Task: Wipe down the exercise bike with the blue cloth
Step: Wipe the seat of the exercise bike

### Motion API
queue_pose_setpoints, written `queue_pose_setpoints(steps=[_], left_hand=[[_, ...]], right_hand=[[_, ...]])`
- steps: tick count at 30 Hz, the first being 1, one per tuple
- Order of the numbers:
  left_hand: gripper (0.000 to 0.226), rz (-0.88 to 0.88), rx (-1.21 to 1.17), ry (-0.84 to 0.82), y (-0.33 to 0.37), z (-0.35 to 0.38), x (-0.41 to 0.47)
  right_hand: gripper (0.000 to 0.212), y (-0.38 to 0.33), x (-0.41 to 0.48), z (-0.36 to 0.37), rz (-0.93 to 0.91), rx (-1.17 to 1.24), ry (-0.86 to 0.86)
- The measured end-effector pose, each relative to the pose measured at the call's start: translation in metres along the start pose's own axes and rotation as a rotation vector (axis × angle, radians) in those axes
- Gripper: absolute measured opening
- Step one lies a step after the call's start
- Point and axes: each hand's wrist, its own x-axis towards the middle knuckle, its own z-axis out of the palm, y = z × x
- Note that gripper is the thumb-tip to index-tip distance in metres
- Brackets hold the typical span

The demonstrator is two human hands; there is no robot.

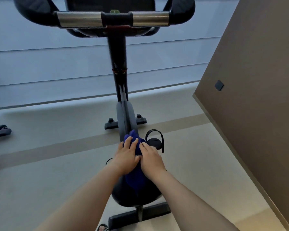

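Both hands lie side by side, left hand [127, 155] and right hand [151, 158], fingers nearly straight, pressing the cloth [135, 180] onto the bike [119, 54] frame ahead of the saddle [123, 200] (pedal [154, 141] just right)

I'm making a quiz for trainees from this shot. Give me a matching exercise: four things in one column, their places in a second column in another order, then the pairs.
Things:
1 cloth
2 pedal
3 handlebar
4 wall plate

Places:
A at the top of the picture
B on the brown wall
C under the left hand and right hand
D just right of the hands

Pairs: 1-C; 2-D; 3-A; 4-B
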Motion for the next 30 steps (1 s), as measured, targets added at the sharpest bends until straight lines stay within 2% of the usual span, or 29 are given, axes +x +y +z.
queue_pose_setpoints(steps=[7, 15, 17, 20, 24, 30], left_hand=[[0.065, -0.278, -0.166, 0.050, 0.027, 0.035, -0.043], [0.067, -0.482, -0.186, 0.133, 0.038, 0.059, -0.112], [0.066, -0.517, -0.180, 0.194, 0.037, 0.062, -0.116], [0.072, -0.563, -0.302, 0.317, 0.049, 0.068, -0.098], [0.067, -0.665, -0.306, 0.462, 0.057, 0.084, -0.080], [0.063, -0.686, -0.297, 0.469, 0.046, 0.073, -0.065]], right_hand=[[0.045, 0.021, -0.029, -0.022, -0.318, -0.069, -0.128], [0.051, 0.031, -0.068, -0.022, -0.594, -0.011, -0.232], [0.053, 0.031, -0.073, -0.020, -0.602, 0.007, -0.234], [0.052, 0.029, -0.073, -0.013, -0.553, 0.004, -0.218], [0.050, 0.029, -0.062, -0.010, -0.545, 0.003, -0.221], [0.049, 0.024, -0.037, -0.004, -0.533, 0.000, -0.241]])
